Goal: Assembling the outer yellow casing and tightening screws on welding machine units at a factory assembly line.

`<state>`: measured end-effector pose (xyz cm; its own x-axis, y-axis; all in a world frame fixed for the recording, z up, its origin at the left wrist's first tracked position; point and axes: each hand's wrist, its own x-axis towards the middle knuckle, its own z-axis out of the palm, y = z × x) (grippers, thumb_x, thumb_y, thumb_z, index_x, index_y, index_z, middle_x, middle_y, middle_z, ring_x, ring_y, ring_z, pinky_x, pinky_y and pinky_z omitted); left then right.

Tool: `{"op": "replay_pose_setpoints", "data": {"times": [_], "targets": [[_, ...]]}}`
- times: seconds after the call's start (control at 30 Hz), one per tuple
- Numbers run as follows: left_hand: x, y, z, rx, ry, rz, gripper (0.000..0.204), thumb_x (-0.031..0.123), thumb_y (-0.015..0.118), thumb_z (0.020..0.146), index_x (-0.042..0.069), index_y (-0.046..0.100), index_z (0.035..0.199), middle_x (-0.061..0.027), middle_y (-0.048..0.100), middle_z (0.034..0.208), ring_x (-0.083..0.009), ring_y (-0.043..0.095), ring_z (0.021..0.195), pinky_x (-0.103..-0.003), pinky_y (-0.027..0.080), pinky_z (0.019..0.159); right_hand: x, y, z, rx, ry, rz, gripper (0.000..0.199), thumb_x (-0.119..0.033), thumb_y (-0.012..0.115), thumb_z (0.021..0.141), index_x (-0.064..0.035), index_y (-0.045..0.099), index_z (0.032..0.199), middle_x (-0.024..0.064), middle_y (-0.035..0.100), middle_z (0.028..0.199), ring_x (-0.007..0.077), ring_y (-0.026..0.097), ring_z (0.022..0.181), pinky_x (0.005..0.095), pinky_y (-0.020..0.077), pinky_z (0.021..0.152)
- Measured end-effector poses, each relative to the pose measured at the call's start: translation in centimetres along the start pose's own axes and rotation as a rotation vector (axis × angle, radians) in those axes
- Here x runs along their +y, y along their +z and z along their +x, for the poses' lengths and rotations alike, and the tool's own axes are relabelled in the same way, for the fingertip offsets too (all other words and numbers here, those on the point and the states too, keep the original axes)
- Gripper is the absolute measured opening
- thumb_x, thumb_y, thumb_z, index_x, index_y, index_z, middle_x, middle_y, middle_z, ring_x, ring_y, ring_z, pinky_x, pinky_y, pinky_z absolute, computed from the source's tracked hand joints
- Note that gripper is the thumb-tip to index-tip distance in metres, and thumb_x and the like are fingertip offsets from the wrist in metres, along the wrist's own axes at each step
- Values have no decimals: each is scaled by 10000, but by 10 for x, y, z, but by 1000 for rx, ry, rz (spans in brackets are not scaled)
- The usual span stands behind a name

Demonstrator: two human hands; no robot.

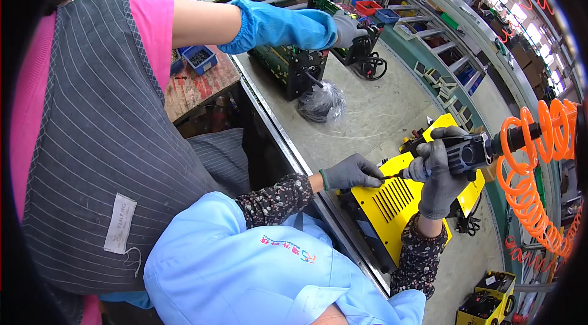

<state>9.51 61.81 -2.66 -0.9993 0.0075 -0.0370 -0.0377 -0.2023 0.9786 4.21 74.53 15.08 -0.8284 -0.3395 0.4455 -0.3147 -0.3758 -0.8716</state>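
In my gloved right hand (438,178) is a black pneumatic screwdriver (464,155), held sideways with its bit toward the left. My left hand (352,172), also in a grey glove, has its fingers pinched at the tip of the bit; whatever small thing they hold is hidden. Both hands are over a yellow metal housing (392,202) with rows of vent slots, which lies on the workbench in front of me. An orange coiled air hose (520,160) runs from the back of the screwdriver to the right.
At my left a co-worker in a striped apron (116,141) reaches a gloved hand (349,30) to an open machine with circuit boards (291,65). A plastic-wrapped bundle (321,103) lies beside it. Finished-looking yellow machines (487,300) stand at lower right. A roller conveyor (441,46) runs behind the bench.
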Motion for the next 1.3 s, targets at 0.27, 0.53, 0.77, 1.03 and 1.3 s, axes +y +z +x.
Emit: {"op": "replay_pose_setpoints", "data": {"times": [0.27, 0.53, 0.77, 1.03, 1.3], "targets": [[-1, 0, -5, 60, 56, 15, 259, 116, 733, 784, -16, 691, 1002, -76, 706, 867, -81, 623, 775, -216, 491, 727, 4, -12, 5, 7, -34, -23, 298, 32, 612, 812, 3, 517, 1093, 126, 613, 899, 140, 618, 648, 244, 496, 498], [24, -1, -28, 55, 246, 227, 207, 121, 721, 801, -17, 687, 952, -82, 696, 811, -80, 617, 739, -223, 484, 679, -28, -9, 3, 16, 82, 140, 246, -62, 565, 861, 20, 492, 1082, 129, 564, 662, 99, 411, 381, 249, 337, 369], [39, 2, -53, -104, 205, 175, 167, 142, 651, 830, -24, 664, 845, -30, 621, 706, -70, 529, 611, -220, 418, 584, -49, -71, 14, -109, 19, 309, 294, -196, 540, 915, -24, 483, 1146, 96, 565, 824, 109, 447, 477, 284, 418, 457], [-14, -29, -70, 157, -128, -643, 192, 183, 517, 851, 9, 566, 917, -55, 532, 688, -112, 504, 544, -209, 373, 443, -44, -73, 7, -132, 76, 331, 312, -251, 477, 944, -26, 487, 1160, 42, 542, 766, 89, 348, 413, 298, 337, 427], [20, 14, -63, 50, -82, -16, 324, 54, 646, 797, -6, 622, 1115, -56, 645, 896, -71, 588, 770, -201, 486, 692, -21, -25, -9, -202, 87, 195, 265, -36, 611, 838, -9, 538, 1091, 119, 629, 876, 132, 609, 635, 227, 487, 507]]}}
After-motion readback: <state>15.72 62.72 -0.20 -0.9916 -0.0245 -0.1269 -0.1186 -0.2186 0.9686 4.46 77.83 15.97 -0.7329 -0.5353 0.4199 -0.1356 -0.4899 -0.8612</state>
